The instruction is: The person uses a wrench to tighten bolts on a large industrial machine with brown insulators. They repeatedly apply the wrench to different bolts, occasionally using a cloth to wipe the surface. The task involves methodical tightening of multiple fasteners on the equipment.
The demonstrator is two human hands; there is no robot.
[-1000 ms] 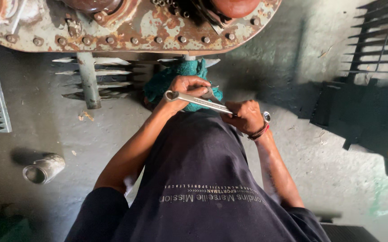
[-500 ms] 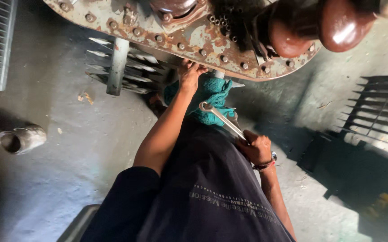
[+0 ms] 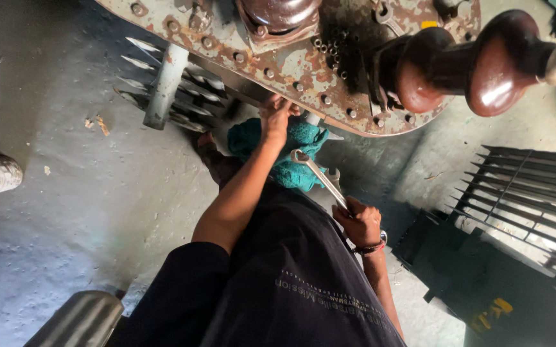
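Head view: right hand (image 3: 359, 223) gripped the wrench (image 3: 320, 177), slanting up-left toward the left hand (image 3: 275, 119) touching the rusty lid (image 3: 304, 67).

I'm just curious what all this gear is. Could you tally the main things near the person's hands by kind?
Spanners: 1, held in the right hand, ring end up
Teal cloths: 1, below the left hand
Big brown insulators: 2
Rusty bolted cover plates: 1
Total: 5
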